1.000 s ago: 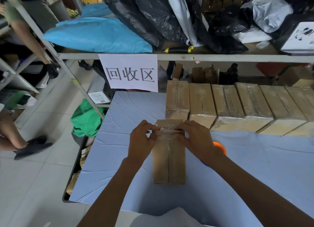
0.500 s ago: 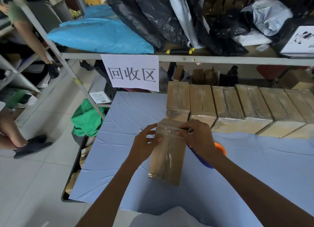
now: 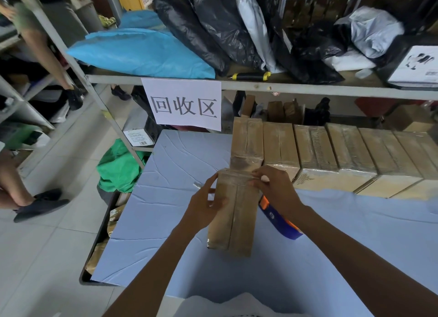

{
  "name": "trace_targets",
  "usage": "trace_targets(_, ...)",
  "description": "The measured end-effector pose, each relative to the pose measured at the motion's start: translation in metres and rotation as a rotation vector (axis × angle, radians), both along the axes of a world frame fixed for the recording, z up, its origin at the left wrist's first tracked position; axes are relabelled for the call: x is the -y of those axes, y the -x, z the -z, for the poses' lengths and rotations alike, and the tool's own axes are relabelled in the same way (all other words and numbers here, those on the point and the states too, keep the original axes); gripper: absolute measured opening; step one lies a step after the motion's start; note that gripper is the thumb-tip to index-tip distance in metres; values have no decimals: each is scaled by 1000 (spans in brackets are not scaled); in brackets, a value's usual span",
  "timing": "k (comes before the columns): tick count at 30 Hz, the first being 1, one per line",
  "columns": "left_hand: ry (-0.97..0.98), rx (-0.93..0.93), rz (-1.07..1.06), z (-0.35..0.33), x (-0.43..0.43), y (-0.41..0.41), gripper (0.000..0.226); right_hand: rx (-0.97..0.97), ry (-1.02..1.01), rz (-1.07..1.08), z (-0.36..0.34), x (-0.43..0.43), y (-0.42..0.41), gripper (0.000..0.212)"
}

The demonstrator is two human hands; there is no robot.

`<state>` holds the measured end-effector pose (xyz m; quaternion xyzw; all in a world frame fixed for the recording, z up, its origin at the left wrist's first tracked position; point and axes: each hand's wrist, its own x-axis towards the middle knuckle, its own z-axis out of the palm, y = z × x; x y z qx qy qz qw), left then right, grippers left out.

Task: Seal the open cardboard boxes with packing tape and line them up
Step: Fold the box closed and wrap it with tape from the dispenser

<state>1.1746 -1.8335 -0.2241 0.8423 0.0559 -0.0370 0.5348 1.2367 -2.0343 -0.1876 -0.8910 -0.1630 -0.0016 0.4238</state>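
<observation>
Cardboard is the thing in hand in the head view: the box (image 3: 233, 212), which lay flat on the blue table (image 3: 355, 233) a second ago, is now lifted and tilted just short of the far-edge row, its far end crossed by clear tape, so I judge sealing nearly done and lining up next. Fingers of the left hand (image 3: 205, 204) curl round its left side, while the right hand (image 3: 275, 188) pinches the tape at its far right corner. Counted: one held box, six taped boxes (image 3: 315, 150) in the row, and one orange-and-blue tape dispenser (image 3: 279, 219) beside it.
</observation>
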Motion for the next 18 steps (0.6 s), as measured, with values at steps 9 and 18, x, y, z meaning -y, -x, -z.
trace_targets(9,-58,-82,-99,-14,-16,-19,58,622,627,-630,-11,3,17,84)
trace_targets(18,190,-185,-86,-53,-41,-19,27,630,791,-583,-17,-5,20,26)
